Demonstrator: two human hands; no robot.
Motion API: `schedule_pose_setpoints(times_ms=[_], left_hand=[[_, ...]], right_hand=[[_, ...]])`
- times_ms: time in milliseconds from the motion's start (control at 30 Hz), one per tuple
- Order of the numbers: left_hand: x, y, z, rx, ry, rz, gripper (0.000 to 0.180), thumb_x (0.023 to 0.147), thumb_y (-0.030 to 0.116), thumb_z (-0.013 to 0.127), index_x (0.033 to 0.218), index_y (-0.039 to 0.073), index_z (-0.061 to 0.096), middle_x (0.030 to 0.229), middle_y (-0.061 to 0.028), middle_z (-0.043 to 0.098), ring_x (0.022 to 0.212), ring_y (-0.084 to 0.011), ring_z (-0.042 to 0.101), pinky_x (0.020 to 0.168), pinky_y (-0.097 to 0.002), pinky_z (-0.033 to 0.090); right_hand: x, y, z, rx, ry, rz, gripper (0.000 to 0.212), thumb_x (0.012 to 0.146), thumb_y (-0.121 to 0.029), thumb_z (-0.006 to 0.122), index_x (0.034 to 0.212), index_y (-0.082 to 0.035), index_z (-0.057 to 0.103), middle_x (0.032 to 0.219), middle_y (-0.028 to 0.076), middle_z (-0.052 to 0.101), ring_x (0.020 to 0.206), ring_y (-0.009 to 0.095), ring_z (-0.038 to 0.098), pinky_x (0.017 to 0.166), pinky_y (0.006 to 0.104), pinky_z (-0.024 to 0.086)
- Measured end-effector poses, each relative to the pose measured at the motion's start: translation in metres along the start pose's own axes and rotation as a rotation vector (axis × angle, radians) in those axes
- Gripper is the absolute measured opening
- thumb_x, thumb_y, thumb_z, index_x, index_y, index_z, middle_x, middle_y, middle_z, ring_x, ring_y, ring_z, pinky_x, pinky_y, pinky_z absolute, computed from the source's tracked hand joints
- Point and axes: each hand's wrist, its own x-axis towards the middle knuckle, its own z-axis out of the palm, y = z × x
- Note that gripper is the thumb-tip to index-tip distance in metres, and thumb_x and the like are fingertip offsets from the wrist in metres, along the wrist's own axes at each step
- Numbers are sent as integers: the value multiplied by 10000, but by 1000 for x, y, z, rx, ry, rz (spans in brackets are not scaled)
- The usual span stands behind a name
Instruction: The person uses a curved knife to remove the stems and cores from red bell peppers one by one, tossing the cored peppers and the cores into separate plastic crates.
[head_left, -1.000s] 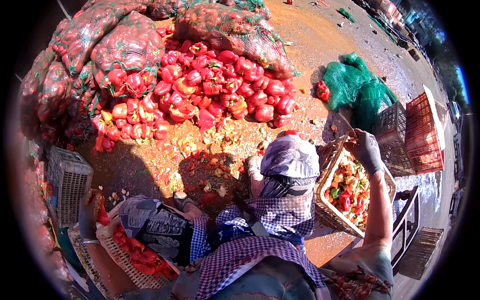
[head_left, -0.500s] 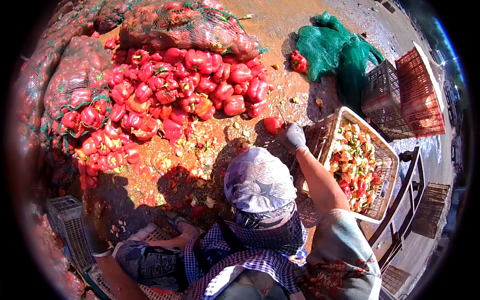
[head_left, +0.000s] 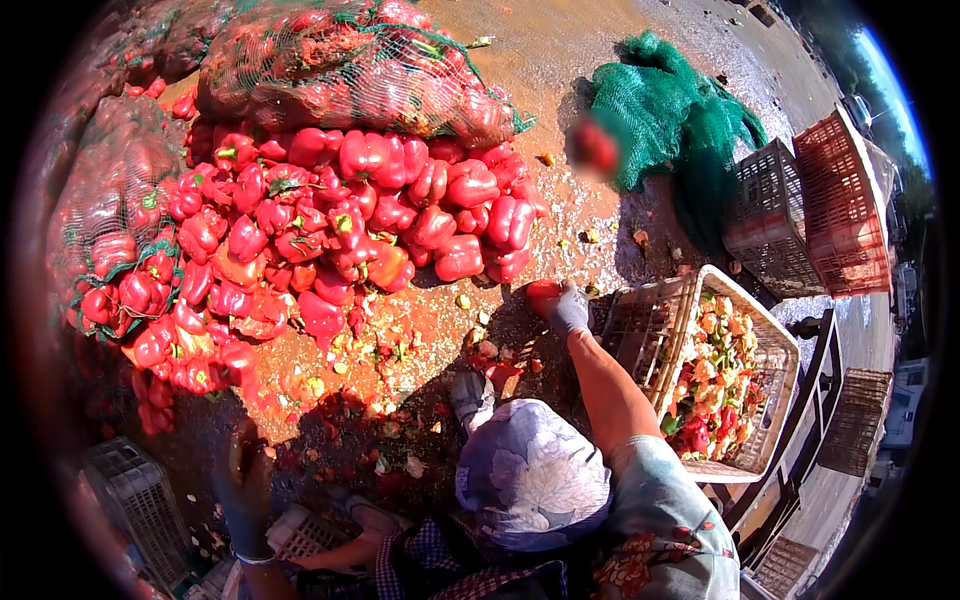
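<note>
Sunlit ground with pepper scraps, one red pepper under the right hand

Wet, brownish ground spreads under bright sun, littered with pale and red scraps; shadow covers the lower left. One red pepper is at the ground's middle, between the big pepper pile and the crate of cut pieces. It juts out to the left of the fingers; the glove covers its right end, so its long axis cannot be made out.

In the pile, the peppers are too many to count and point every way. Two bulging net sacks show plainly, one behind the pile and one at its left. Two crates, one grey and one red, stand side by side at the right, near one heap of green netting. One grey crate sits at the lower left.

The right hand, in a grey glove, grasps the pepper; its bare forearm slants up and leftward from the shoulder. The left hand is raised in shadow above a near-upright forearm, well apart from the pile; whether its fingers are clenched or loose cannot be told.
</note>
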Motion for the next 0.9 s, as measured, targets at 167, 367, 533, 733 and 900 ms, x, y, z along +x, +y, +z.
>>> schedule_pose_setpoints(times_ms=[167, 367, 533, 733, 900], left_hand=[[-1, 13, 2, 22, -19, 136, 286, 899, -19, 613, 1185, -27, 620, 1094, -104, 668, 1043, -178, 644, 866, -312, 507], [-5, 36, 11, -194, 14, 256, 202, 884, 5, 648, 1083, -22, 645, 1035, -105, 681, 971, -173, 654, 861, -313, 509], [-25, 84, 8, -573, -16, 222, 434, 927, -10, 594, 1347, -7, 482, 1197, -134, 615, 1066, -214, 633, 919, -348, 537], [-27, 93, 2, -1270, -164, 350, 605, 906, 69, 655, 1431, 81, 355, 1329, -97, 496, 1229, -224, 529, 1016, -377, 487], [-33, 67, -8, -1098, 262, 400, 401, 800, 138, 764, 1155, 58, 595, 1025, -41, 639, 908, -127, 606, 726, -276, 519]], right_hand=[[-28, 6, 1, 781, -22, 217, 223, 784, -152, 749, 926, -14, 647, 663, 68, 633, 512, 162, 578, 466, 324, 469], [-100, -165, -103, 1020, -604, 137, 115, 844, -93, 715, 867, -46, 612, 609, 18, 545, 454, 122, 502, 417, 293, 408], [-179, -297, -177, 986, -944, -474, 74, 912, -98, 603, 877, -33, 600, 570, 23, 532, 447, 123, 528, 428, 292, 443], [-250, -359, -162, 881, -1025, -400, 171, 871, -54, 639, 1017, -11, 561, 642, 55, 578, 457, 168, 563, 415, 298, 474], [-305, -368, -106, 754, -1017, -533, 168, 933, -88, 622, 1093, -39, 616, 682, 16, 611, 492, 100, 557, 425, 258, 446]])
